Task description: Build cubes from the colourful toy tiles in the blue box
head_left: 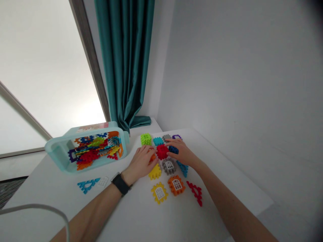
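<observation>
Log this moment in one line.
left hand: on orange block | right hand: over dark blue block | red block: between hands | tub: holds loose pieces

Bright red block [162, 152], lime-green cube [145, 139], yellow tile [159, 193] and orange tile [176, 185] (white lattice pattern on both)

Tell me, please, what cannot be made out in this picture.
In the head view:
Orange piece at the left: partly hidden by the left hand; full outline unseen.
Dark blue piece: partly covered by the right hand.
Lower pieces in the bin: buried under the pieces on top, so they cannot be counted.
Label: print too small and blurred.
Pale cable: cut off by the left and bottom edges.
</observation>
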